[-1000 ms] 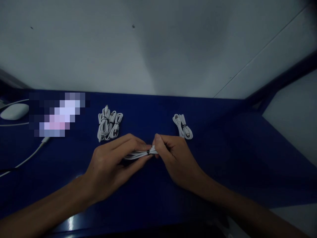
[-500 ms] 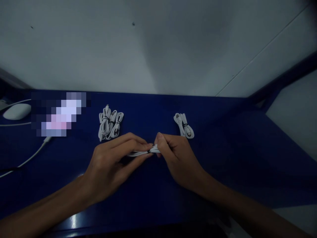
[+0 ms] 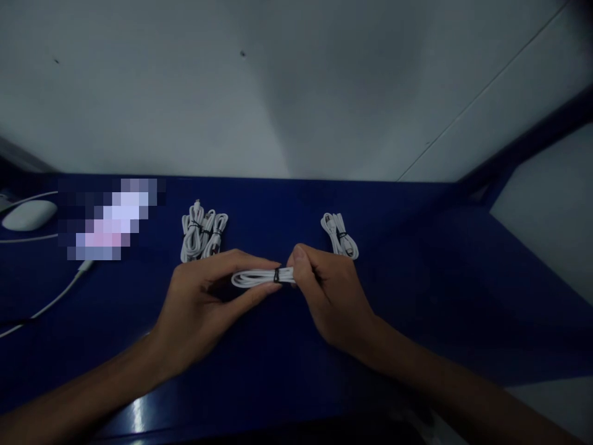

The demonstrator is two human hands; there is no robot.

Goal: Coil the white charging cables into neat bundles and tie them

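A coiled white cable point(image 3: 252, 278) is held between my two hands above the blue table, bound at its middle by a black twist tie point(image 3: 277, 275). My left hand point(image 3: 208, 296) has its thumb and index finger on either side of the coil, at the tie. The right end of the coil is hidden in my right hand point(image 3: 328, 290), whose thumb and curled fingers pinch it. Beyond my left hand lies a group of tied white cables point(image 3: 202, 228). Another tied white cable point(image 3: 340, 235) lies behind my right hand.
A white computer mouse point(image 3: 30, 215) rests at the far left. Near it, a bright blurred-out object point(image 3: 115, 216) has a white cord point(image 3: 60, 293) running from it. The blue table point(image 3: 278, 371) meets a pale wall point(image 3: 185, 93) at the back.
The coil has turned so its looped left end shows more fully. My left fingers have spread from across it to its two edges. My right hand keeps its pinch.
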